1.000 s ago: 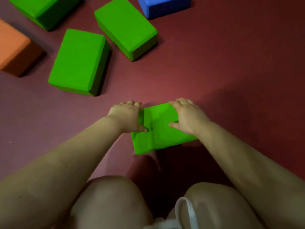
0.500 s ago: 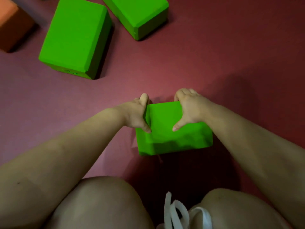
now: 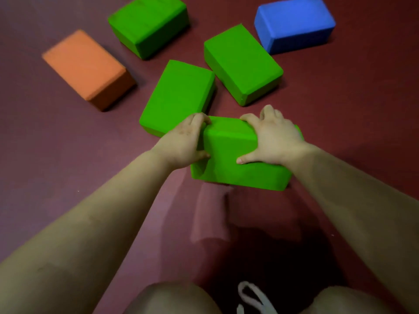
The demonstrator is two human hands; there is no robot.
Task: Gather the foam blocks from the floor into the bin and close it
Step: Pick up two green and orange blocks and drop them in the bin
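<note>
Dark red floor strewn with foam blocks: orange, blue, three green beyond. Nearest green block gripped at both ends by left hand and right hand. Pick-up under way; bin unseen, to be located next.

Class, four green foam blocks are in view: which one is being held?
The nearest green foam block, gripped by the left hand and right hand; the others lie untouched.
</note>
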